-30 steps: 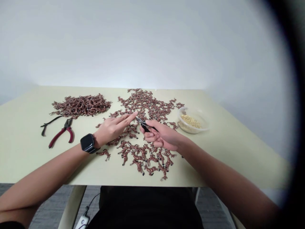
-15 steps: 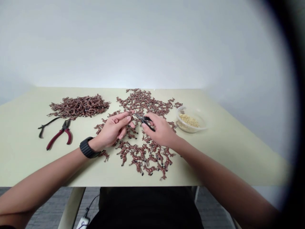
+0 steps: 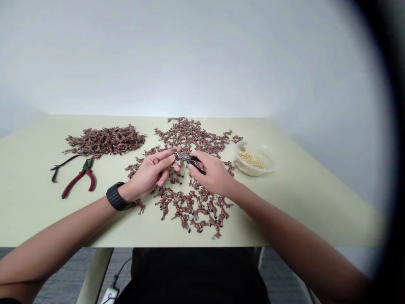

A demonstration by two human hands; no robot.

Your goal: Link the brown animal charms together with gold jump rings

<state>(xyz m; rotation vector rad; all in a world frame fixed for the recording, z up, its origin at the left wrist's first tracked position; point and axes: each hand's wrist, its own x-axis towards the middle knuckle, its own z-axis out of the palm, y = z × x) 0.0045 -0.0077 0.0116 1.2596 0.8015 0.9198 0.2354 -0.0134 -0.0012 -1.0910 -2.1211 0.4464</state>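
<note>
My left hand (image 3: 151,172), with a black watch (image 3: 117,196) on its wrist, is closed in a pinch on a small brown deer-shaped figurine (image 3: 174,150). Fingers hide most of that piece. In my right hand (image 3: 213,172) are small pliers (image 3: 190,158) with black handles, and their metal jaws touch or nearly touch the left fingertips. Whether the jaws grip something is too small to tell. Beneath both hands lie many similar brown deer figurines (image 3: 185,207), spread over the pale table (image 3: 284,219).
A dense heap of brown figurines (image 3: 106,141) is at the back left. Nearer me lie red-handled pliers (image 3: 85,177) and a black-handled tool (image 3: 61,166). On the right stands a clear round tub (image 3: 270,164) holding small gold-coloured pieces (image 3: 251,160).
The pliers' jaws have shifted slightly left, closer to the left fingertips. Both hands are otherwise in nearly the same place.
</note>
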